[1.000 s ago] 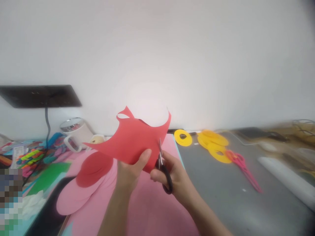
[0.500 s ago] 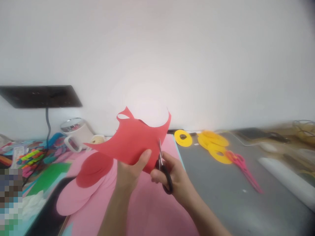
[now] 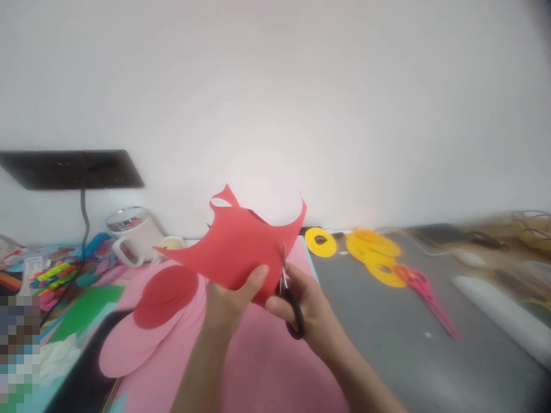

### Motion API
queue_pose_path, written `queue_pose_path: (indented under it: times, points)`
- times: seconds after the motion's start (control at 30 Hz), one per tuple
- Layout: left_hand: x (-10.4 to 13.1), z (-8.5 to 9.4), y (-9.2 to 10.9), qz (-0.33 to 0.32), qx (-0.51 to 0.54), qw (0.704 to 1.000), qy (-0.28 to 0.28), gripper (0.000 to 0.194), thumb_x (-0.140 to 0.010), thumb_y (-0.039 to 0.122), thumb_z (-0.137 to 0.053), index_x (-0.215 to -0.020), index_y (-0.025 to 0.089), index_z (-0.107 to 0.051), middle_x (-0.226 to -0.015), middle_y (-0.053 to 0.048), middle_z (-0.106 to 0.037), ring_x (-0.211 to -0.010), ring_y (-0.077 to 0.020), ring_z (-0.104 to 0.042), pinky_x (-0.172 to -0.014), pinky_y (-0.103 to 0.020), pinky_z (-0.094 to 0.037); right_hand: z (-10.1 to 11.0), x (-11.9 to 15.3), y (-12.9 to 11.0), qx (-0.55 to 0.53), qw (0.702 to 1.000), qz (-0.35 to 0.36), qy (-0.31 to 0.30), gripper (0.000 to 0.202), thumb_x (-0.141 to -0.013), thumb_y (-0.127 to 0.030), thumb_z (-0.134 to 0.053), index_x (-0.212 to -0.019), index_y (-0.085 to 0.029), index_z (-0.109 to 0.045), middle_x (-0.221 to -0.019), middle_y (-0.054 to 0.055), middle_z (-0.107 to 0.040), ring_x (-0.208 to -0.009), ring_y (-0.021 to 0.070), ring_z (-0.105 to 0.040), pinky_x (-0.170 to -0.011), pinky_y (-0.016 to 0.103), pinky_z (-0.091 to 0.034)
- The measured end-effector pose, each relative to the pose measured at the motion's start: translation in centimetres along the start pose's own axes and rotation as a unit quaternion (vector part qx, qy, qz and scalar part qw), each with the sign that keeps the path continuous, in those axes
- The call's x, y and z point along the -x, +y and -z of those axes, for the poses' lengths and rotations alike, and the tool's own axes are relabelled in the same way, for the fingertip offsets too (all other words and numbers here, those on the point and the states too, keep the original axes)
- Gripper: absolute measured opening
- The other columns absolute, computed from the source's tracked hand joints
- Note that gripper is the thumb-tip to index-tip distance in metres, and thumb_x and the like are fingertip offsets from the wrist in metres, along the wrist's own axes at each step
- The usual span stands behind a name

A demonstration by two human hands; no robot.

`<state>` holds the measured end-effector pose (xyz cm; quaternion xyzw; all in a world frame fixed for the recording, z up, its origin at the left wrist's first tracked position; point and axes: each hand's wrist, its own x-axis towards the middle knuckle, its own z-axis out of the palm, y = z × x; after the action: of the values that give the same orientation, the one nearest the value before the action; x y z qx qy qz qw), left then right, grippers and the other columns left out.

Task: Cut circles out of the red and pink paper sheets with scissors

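My left hand (image 3: 235, 298) pinches a sheet of red paper (image 3: 241, 246) near its lower edge, thumb on top. Curved pieces are cut out of the sheet, and it has pointed corners and a small hole at the upper left. Black-handled scissors (image 3: 293, 307) are in my right hand (image 3: 312, 304), their blades on the paper's right side and slightly apart. Below and left of the paper lie red paper discs (image 3: 166, 295) on top of pink paper discs (image 3: 129, 350).
Pink paper (image 3: 275, 367) covers the middle of the table. To the right are yellow paper rings (image 3: 379, 258), pink scissors (image 3: 430, 298) and a white roll (image 3: 503, 321). A white mug (image 3: 138, 235) and a dark screen (image 3: 71, 169) stand at the left, by coloured craft bits (image 3: 55, 275).
The red paper and both hands have shifted slightly to the right. The scissors have moved with them, still at the paper's right side.
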<state>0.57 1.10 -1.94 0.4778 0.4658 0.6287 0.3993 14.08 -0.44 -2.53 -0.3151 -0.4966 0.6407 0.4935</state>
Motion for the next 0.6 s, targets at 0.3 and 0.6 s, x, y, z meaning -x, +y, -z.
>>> queue_pose_path:
  times: [0.3,0.6]
  points:
    - [-0.12,0.34,-0.28,0.008,0.009,0.999,-0.03,0.028,-0.069,0.038,-0.078,-0.09,0.022,-0.069,-0.089,-0.005,-0.069,-0.087,-0.0262,-0.066,-0.08,-0.044,-0.058,-0.06,-0.19,-0.37,0.002,1.0,0.017,-0.008,0.047,-0.065,-0.045,-0.087,-0.081,-0.022,-0.051,-0.064,-0.006,-0.045,-0.06,0.0114,-0.038,-0.057,0.026,-0.034]
    - [-0.12,0.4,-0.3,0.003,0.017,0.999,-0.031,0.038,-0.069,0.038,-0.078,-0.102,0.022,-0.067,-0.09,-0.005,-0.069,-0.089,-0.0274,-0.068,-0.085,-0.047,-0.057,0.12,0.02,-0.08,0.014,1.0,0.007,-0.004,0.045,-0.067,-0.047,-0.085,-0.08,-0.021,-0.051,-0.063,-0.006,-0.046,-0.058,0.0103,-0.036,-0.054,0.025,-0.032]
